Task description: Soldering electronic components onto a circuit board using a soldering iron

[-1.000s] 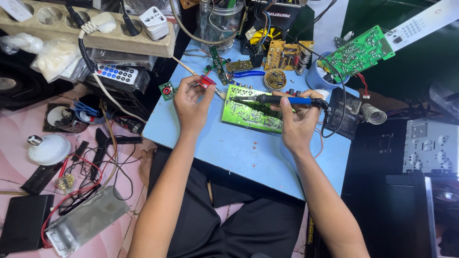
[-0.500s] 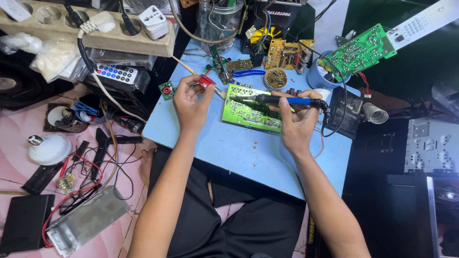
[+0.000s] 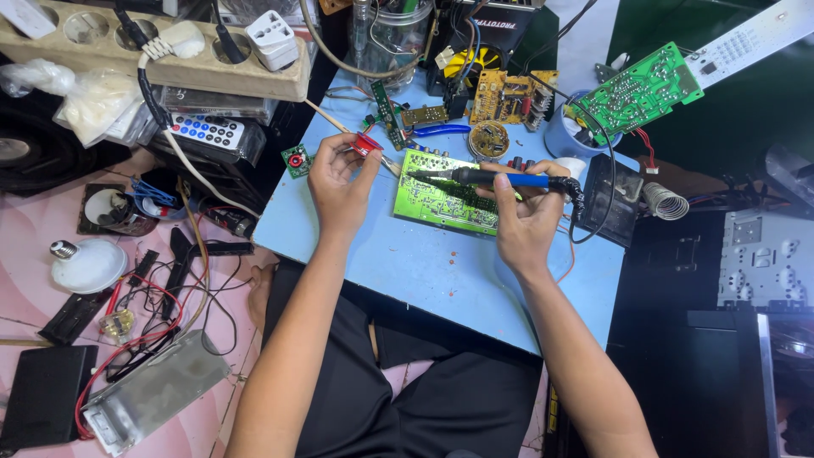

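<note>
One head-worn camera looks steeply down from above the person's lap. It sits close over the blue board, facing forward across it.

A beige power strip lies far left, above a small remote control. A white bulb rests left, and a metal coil stand sits right.

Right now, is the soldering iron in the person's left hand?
No, the blue-handled soldering iron is gripped by the right hand, its tip over the green circuit board.
</note>
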